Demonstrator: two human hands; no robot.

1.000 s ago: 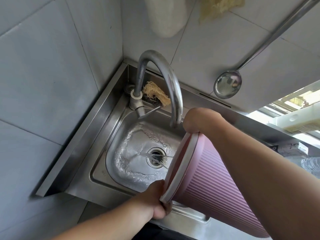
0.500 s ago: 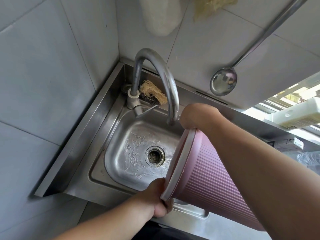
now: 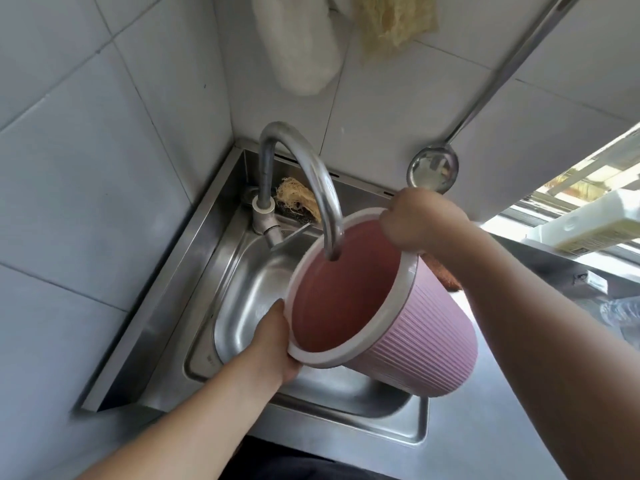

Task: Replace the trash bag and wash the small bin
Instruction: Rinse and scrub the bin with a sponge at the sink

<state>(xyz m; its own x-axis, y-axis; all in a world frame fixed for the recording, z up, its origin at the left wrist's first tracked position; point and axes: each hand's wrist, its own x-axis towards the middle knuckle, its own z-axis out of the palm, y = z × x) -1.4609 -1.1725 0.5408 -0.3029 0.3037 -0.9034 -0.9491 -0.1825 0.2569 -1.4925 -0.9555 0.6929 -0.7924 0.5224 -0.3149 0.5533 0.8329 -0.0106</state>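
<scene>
A small pink ribbed bin (image 3: 426, 337) with a white rim hangs tilted over the steel sink (image 3: 242, 296), its mouth facing up and toward me. The curved tap (image 3: 311, 181) ends just inside the bin's mouth. No water shows at the spout. My left hand (image 3: 273, 344) grips the near-left part of the rim. My right hand (image 3: 412, 220) grips the far rim, fingers curled over it. The bin's inside looks bare, and it hides the sink drain.
A loofah scrubber (image 3: 298, 202) lies behind the tap base. A steel ladle (image 3: 433, 171) hangs on the tiled wall at the right, with a white bag (image 3: 298, 46) and a fibre cloth (image 3: 394, 22) above. Steel counter (image 3: 464, 434) lies right of the sink.
The bin has turned from mouth-down over the drain to mouth-up under the tap. Both hands kept their hold on the rim. The water that poured out a second ago has drained.
</scene>
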